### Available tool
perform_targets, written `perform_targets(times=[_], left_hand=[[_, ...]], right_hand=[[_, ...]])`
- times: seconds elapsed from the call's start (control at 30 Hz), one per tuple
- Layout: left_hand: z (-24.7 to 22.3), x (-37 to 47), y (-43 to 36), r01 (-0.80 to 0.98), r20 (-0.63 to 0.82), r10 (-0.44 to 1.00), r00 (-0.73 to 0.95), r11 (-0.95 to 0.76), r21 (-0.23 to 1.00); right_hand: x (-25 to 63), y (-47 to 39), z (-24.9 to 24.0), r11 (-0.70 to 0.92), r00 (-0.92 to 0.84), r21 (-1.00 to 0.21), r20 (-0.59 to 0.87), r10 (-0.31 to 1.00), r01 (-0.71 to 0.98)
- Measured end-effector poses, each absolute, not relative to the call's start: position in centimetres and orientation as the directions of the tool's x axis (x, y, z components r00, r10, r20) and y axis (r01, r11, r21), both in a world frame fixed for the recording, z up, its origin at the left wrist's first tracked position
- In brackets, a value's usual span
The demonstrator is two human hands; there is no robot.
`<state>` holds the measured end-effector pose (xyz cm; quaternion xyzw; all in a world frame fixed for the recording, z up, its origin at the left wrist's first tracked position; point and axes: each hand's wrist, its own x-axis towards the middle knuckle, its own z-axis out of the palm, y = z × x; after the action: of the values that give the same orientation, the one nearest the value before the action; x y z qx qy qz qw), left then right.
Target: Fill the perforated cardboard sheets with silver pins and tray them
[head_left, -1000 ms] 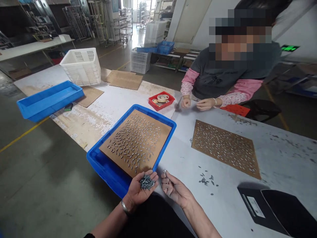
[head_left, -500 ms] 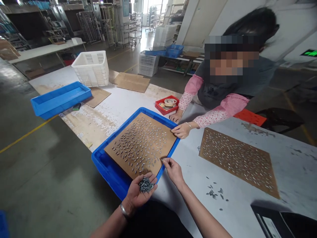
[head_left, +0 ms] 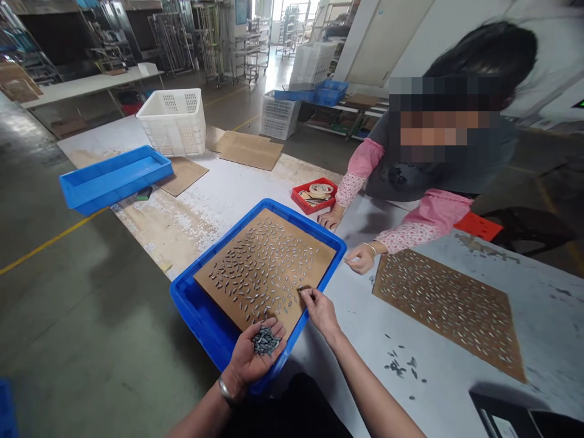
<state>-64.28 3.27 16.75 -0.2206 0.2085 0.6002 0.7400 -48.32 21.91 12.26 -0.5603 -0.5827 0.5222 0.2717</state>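
My left hand (head_left: 255, 353), palm up with a metal band at the wrist, cups a heap of small grey metal pieces (head_left: 266, 342) over the near rim of a blue tray (head_left: 201, 331). A brown cardboard sheet (head_left: 326, 250) lies across that tray, with many such pieces spread over it. Thumb and fingers of my right hand (head_left: 319, 311) are pinched at the sheet's right edge, on a small dark piece (head_left: 302, 289).
Across the table (head_left: 356, 340), a person in pink sleeves (head_left: 413, 234) leans in, one hand near the tray's right corner. Another piece-covered sheet (head_left: 447, 310) lies right, loose pieces (head_left: 398, 368) nearby. Further back are a red box (head_left: 314, 196), white crate (head_left: 176, 125) and long blue tray (head_left: 116, 176).
The other person's nearer hand has come off the tray's corner and moved right. My right hand's fingertips are now over the sheet's edge. My left hand has barely moved.
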Motion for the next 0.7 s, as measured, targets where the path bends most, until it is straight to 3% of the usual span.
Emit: perform_targets(times=[0.17, 0.3, 0.5, 0.7], left_hand=[[16.7, -64.2, 3.4, -0.979, -0.591, 0.782, 0.199, 0.185, -0.086], [16.6, -64.3, 3.4, -0.979, -0.612, 0.765, 0.201, 0.18, -0.096], [16.6, -64.2, 3.5, -0.976, -0.568, 0.795, 0.212, 0.196, -0.091], [16.1, -64.0, 3.2, -0.977, -0.553, 0.81, 0.196, 0.212, -0.036]], right_hand=[[-48.3, 21.3, 12.3, -0.414, -0.261, -0.894, -0.446, 0.856, 0.168], [-47.8, 21.2, 12.3, -0.478, -0.271, -0.874, -0.482, 0.833, 0.084], [-47.8, 21.5, 12.2, -0.231, -0.178, -0.931, -0.287, 0.941, 0.282], [-49.5, 20.8, 12.1, 0.046, -0.241, -0.869, -0.085, 0.967, 0.492]])
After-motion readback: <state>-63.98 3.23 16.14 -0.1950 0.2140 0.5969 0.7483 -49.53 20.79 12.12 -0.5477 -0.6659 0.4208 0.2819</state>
